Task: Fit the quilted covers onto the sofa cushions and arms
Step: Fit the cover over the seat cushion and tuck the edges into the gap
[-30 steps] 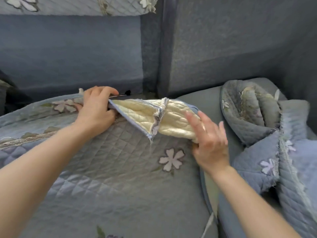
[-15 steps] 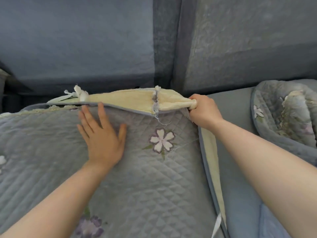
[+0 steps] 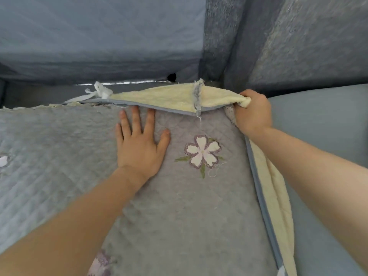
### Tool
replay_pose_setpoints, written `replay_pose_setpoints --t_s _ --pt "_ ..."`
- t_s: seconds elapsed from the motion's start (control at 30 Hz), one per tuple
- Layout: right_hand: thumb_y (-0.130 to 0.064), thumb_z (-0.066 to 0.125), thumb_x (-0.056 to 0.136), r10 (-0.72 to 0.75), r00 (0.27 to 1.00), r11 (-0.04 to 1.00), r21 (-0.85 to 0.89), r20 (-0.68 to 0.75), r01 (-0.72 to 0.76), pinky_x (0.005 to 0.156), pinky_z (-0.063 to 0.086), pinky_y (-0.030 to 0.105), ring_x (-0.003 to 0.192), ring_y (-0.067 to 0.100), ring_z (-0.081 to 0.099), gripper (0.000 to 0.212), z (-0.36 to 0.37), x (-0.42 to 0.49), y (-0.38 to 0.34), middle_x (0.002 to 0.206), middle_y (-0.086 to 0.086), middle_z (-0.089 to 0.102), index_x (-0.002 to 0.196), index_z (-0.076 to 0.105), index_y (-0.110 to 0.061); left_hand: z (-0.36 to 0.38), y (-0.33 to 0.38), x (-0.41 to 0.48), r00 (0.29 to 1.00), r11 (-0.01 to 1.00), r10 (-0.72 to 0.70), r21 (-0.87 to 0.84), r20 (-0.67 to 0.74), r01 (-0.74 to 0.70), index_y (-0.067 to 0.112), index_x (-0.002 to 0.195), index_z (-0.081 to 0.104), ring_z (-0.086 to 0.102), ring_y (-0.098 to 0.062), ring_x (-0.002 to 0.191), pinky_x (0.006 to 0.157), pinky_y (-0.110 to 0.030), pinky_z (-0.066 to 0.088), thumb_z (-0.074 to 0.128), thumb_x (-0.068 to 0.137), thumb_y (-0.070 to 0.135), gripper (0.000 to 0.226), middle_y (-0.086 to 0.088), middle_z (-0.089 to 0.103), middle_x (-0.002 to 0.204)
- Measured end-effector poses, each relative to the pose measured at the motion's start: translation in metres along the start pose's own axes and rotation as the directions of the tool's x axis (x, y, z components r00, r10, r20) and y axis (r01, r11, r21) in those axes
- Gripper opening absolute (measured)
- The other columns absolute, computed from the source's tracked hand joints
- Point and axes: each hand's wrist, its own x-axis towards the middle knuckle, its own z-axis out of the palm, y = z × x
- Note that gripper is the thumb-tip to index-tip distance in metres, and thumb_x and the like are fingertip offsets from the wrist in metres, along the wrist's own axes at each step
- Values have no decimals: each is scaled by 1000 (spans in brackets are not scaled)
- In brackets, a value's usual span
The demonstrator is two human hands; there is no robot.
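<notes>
A grey quilted cover [image 3: 189,206] with an embroidered pink flower [image 3: 202,152] lies spread over the sofa seat cushion. Its far edge is folded back, showing the cream lining [image 3: 175,96] and a frayed seam. My left hand [image 3: 139,146] presses flat on the cover just below that fold, fingers spread. My right hand [image 3: 253,112] grips the cover's far right corner, fist curled round the bunched cream fabric. The cover's right edge [image 3: 266,196] hangs turned over, cream side up, along the cushion's side.
Blue-grey sofa back cushions [image 3: 99,36] rise behind the seat, with a vertical gap [image 3: 215,46] between them. A bare blue seat cushion [image 3: 318,126] lies to the right. White tie ribbons [image 3: 97,92] sit at the cover's far edge, near the seat-back crease.
One second ago my left hand held the folded edge and my right was open beside it. Since then my left hand lies flat on the cover and my right grips the corner, pulling it rightward.
</notes>
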Motion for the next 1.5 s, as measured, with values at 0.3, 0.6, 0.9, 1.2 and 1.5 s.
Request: replay_pose_setpoints --t_s 0.3,0.6,0.9,1.2,1.5 --pt "-27 59 88 387 884 859 -452 262 -242 68 44 30 90 28 59 34 10 63 17 112 17 62 110 61 -1 -6 45 108 988 994 39 93 150 -54 27 114 63 56 -30 87 69 -38 43 3 83 74 83 -11 64 96" --pt "-11 57 80 -37 929 827 -511 367 235 56 39 28 82 32 61 19 -13 55 -3 66 3 54 64 54 -20 -1 47 116 998 999 37 31 44 -39 24 89 69 46 -27 66 62 -33 34 17 89 62 64 -7 52 69" --pt "-5 63 76 -271 882 797 -424 385 430 104 43 39 124 36 49 53 -36 -48 -45 132 25 53 127 55 5 6 44 123 992 1000 19 -8 121 -18 32 96 66 44 -23 67 63 -33 34 13 81 62 62 0 50 71" --pt "-1 21 96 -63 885 772 -540 462 337 111 -18 32 144 37 -17 59 7 -50 -33 153 27 -19 145 -10 8 1 46 121 994 998 3 -65 106 4 26 86 67 42 -22 63 68 -35 36 21 86 59 56 4 47 60" --pt "-8 35 98 99 879 856 -490 466 164 104 29 29 132 32 39 39 -8 13 -17 142 18 44 135 45 -3 -3 46 116 999 986 38 -162 17 -35 25 81 70 62 -31 76 68 -33 34 29 87 54 50 -8 69 75"
